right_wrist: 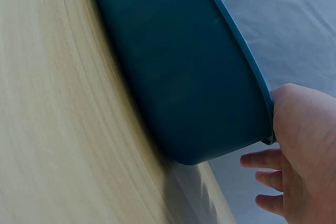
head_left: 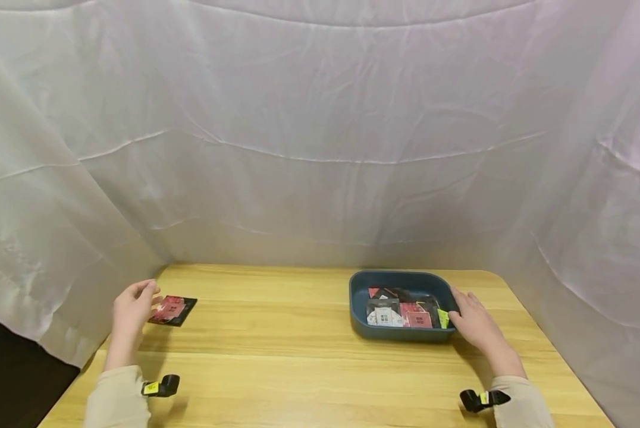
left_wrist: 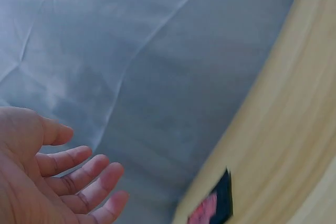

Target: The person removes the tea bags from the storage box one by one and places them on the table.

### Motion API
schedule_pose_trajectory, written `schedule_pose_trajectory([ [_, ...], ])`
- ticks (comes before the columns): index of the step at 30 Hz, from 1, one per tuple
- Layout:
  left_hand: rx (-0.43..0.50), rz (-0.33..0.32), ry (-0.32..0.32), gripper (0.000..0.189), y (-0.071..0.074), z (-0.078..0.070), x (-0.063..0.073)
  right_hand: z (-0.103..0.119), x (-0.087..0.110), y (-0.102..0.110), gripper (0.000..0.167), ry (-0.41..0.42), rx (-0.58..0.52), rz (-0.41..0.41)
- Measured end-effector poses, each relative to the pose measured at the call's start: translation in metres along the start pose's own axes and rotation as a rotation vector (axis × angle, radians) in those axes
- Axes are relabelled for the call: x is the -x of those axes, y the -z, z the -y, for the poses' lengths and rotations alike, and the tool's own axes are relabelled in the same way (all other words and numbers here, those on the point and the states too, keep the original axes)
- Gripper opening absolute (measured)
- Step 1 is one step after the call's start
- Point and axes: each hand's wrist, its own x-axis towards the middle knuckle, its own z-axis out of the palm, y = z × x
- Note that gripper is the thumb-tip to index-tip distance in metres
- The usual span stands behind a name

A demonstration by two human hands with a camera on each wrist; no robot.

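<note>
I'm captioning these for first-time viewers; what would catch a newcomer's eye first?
Probably the dark blue bin on the right of the table, holding colourful packets, with the right hand touching its right end. Next, perhaps the lone red-and-black packet on the left side, near the left hand, which holds nothing.

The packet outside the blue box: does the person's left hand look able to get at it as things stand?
Probably yes: the left hand looks empty and close beside the packet, with nothing visible blocking it.
</note>
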Motion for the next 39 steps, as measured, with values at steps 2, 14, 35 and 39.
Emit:
schedule_pose_trajectory([
  [2, 0.010, -0.001, -0.017, 0.057, -0.004, -0.008, 0.003, 0.000, 0.000, -0.001, 0.061, -0.001, -0.001, -0.001],
  [14, 0.016, 0.076, -0.161, 0.055, -0.043, -0.049, 0.019, -0.003, -0.001, -0.002, 0.062, -0.004, -0.007, 0.002],
  [35, 0.109, 0.276, -0.279, 0.035, -0.169, -0.096, 0.028, -0.006, -0.003, -0.003, 0.062, 0.004, 0.003, 0.000],
  [39, 0.124, 0.320, -0.297, 0.035, -0.195, -0.105, 0.031, -0.006, -0.003, -0.004, 0.062, 0.004, 0.007, -0.004],
])
